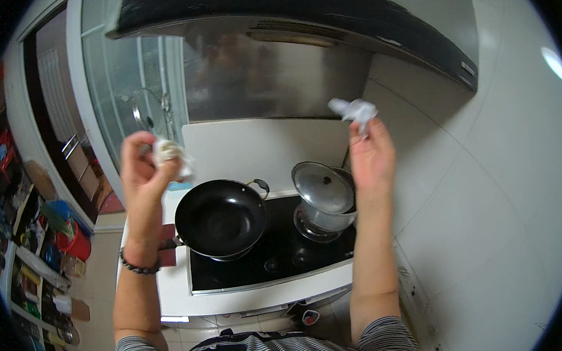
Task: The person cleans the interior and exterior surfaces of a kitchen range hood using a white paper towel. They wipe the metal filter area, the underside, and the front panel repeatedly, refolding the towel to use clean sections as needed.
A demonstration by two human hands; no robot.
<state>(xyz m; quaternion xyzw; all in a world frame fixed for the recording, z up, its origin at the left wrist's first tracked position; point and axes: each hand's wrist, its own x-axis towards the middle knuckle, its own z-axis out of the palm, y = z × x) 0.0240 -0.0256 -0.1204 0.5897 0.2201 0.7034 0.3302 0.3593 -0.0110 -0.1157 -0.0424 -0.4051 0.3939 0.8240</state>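
Observation:
My left hand (139,168) grips a crumpled white tissue or cloth (169,156), raised above the left side of the cooktop. On the right, my right hand (371,155) pinches another crumpled white piece (358,110) between thumb and fingers; both pieces are slightly blurred. Below and between the hands, a black wok (220,218) with nothing in it stands on the left burner of the black glass cooktop (239,272). A metal pot (324,217) stands on the right burner. Its glass lid (322,186) rests tilted on it, leaving part of the rim uncovered.
A dark range hood (259,6) overhangs the cooktop, with a metal backsplash (274,78) behind. The wok's handle (168,244) points left over the white counter (250,300). Crowded shelves (28,271) and a red bucket (74,243) stand at left. A tiled wall (462,187) bounds the right.

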